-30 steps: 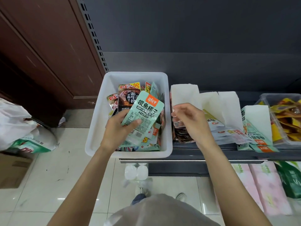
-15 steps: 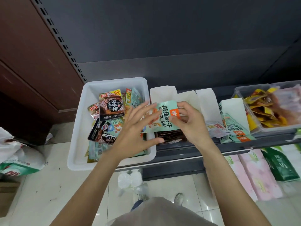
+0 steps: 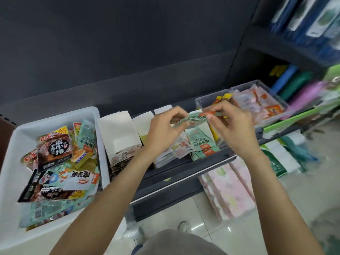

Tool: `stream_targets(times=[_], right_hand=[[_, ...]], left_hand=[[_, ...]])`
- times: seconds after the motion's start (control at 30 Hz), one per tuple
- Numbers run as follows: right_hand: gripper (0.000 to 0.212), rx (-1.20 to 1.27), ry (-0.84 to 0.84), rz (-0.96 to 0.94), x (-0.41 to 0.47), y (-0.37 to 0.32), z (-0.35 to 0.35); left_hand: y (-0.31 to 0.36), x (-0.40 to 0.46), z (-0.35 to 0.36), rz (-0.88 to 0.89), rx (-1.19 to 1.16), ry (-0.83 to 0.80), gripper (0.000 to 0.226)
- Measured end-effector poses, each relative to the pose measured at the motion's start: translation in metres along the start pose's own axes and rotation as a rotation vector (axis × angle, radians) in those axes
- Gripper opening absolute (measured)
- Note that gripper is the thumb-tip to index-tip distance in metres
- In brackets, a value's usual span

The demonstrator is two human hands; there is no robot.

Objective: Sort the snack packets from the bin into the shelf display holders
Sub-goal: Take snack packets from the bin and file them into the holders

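Note:
A mint-green snack packet [image 3: 196, 119] with an orange corner is held flat in the air between both hands. My left hand [image 3: 164, 128] pinches its left end, and my right hand [image 3: 232, 124] pinches its orange right end. It hovers over the white display holder [image 3: 207, 129] that contains matching green packets [image 3: 203, 146]. At the left stands the white bin [image 3: 88, 115] with several mixed snack packets [image 3: 57, 159]. Other white holders [image 3: 119, 129] stand between bin and hands, one with dark packets [image 3: 123, 157].
A clear plastic tub [image 3: 204, 100] of yellow and pink packets sits on the shelf at the right. Pink tissue packs [image 3: 228, 188] lie under the shelf's dark front edge [image 3: 184, 173]. Blurred goods fill the shelves at far right. Tiled floor lies below.
The green packet went from my left hand over the bin to both hands, then rightward over the holder with matching packets. The view swung right.

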State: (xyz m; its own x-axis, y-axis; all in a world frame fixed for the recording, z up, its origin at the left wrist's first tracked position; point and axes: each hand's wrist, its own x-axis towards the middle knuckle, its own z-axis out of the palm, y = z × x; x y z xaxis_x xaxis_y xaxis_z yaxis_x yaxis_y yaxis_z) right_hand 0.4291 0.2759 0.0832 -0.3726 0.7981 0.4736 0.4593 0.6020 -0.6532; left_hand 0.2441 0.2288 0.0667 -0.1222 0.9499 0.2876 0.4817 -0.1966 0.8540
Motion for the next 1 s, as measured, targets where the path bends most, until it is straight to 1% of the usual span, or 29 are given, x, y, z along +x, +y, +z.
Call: stream_targets(times=[0.03,0.13,0.27,0.33,0.4,0.47,0.53,0.63,0.7,0.8,0.9,0.97,1.0], right_hand=[[0.006,-0.026,0.006,0.005,0.002,0.011,-0.005],[0.006,-0.088,0.019,0.050,0.004,0.044,-0.011],[0.006,-0.176,0.006,0.056,-0.001,0.073,-0.009],[0.008,-0.192,-0.015,0.054,-0.005,0.083,-0.005],[0.007,-0.173,-0.062,0.038,-0.008,0.092,0.002],[0.004,-0.173,-0.118,-0.002,-0.011,0.100,0.009],[0.003,-0.242,-0.151,-0.053,-0.012,0.107,0.013],[0.010,-0.468,-0.130,-0.151,-0.012,0.114,0.020],[0.012,-0.574,-0.140,-0.193,-0.014,0.115,0.025],[0.012,-0.596,-0.176,-0.180,-0.021,0.117,0.032],[0.015,-0.579,-0.174,-0.148,-0.032,0.119,0.035],[0.021,-0.561,-0.168,-0.116,-0.037,0.117,0.033],[0.022,-0.510,-0.152,-0.081,-0.038,0.114,0.030]], left_hand=[[-0.002,0.008,0.015,-0.022,-0.027,0.003,0.029],[-0.013,0.024,0.053,-0.136,-0.140,-0.018,0.014],[-0.031,0.028,0.077,-0.174,-0.071,-0.081,0.005],[-0.037,0.027,0.078,-0.170,0.030,-0.074,0.013],[-0.043,0.024,0.075,-0.116,0.219,-0.072,0.017],[-0.046,0.020,0.073,-0.055,0.422,-0.121,0.020],[-0.047,0.017,0.073,-0.017,0.537,-0.151,0.021],[-0.046,0.015,0.077,0.073,0.636,-0.136,0.020],[-0.046,0.015,0.081,0.115,0.700,-0.149,0.020],[-0.049,0.013,0.084,0.094,0.778,-0.255,0.023],[-0.051,0.010,0.083,0.052,0.788,-0.327,0.025],[-0.048,0.007,0.078,0.037,0.757,-0.314,0.026],[-0.046,0.004,0.073,0.026,0.713,-0.267,0.025]])
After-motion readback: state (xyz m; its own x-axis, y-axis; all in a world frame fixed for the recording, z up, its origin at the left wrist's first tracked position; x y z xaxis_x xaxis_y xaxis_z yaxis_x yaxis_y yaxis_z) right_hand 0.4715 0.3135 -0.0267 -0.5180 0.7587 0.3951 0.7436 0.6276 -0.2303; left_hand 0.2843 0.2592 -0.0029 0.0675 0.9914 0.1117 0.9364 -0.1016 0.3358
